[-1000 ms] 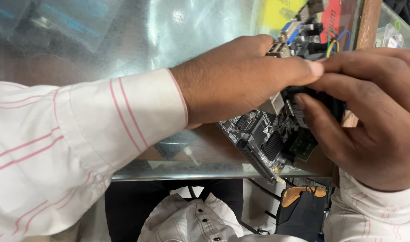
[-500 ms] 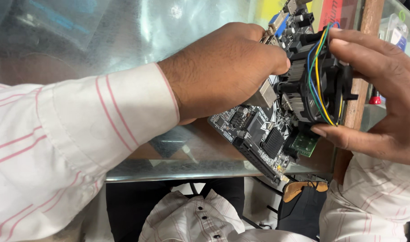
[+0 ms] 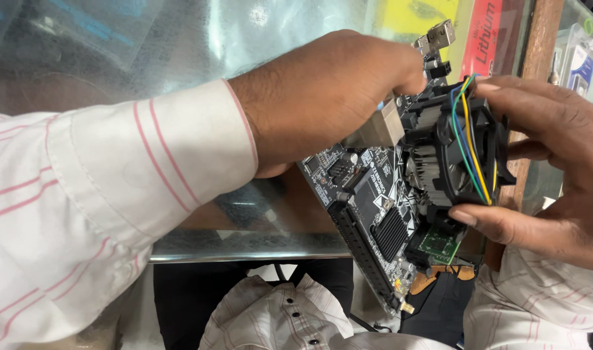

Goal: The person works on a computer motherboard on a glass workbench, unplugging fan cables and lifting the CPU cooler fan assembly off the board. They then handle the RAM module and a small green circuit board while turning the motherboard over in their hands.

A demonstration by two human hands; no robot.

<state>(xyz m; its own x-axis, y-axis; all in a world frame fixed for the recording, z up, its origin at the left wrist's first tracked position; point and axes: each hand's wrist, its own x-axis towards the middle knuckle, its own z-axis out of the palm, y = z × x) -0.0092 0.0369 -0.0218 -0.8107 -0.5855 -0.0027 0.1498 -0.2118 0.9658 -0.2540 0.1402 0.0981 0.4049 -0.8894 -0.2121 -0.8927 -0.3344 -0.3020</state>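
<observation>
Gripping a black CPU cooler fan (image 3: 453, 152) at the right of the view, with the right hand (image 3: 556, 175) curled round it: thumb pressed to the lower edge, fingers (image 3: 536, 107) arched over the top rim. Trailing across the fan's face, thin wires (image 3: 470, 139) in blue, green, yellow and black. Sitting against a dark computer motherboard (image 3: 374, 214), tilted steeply and raised above the counter, lower corner pointing down toward the lap. Showing on the board: a long black slot (image 3: 364, 249) along its lower left edge, a small ribbed black heatsink (image 3: 391, 232), a little green module (image 3: 438, 245) under the fan, and silvery port housings (image 3: 439, 35) at the top end. Clasping the board's upper part, the left hand (image 3: 322, 97), closed over it knuckles up, fingertips hidden behind the fan's side, a metal connector block (image 3: 382, 126) just under the palm. Covering both wrists, white shirt sleeves (image 3: 95, 201) with thin pink stripes. Lying beneath everything, a glass countertop (image 3: 179, 39) with a metal front edge (image 3: 244, 247). Standing behind the fan, a wooden strip (image 3: 539, 58), a red packet (image 3: 484, 35) and a yellow packet (image 3: 416, 16) near the top. Hanging below the counter edge, more of the same shirt (image 3: 277, 317), buttons showing.
</observation>
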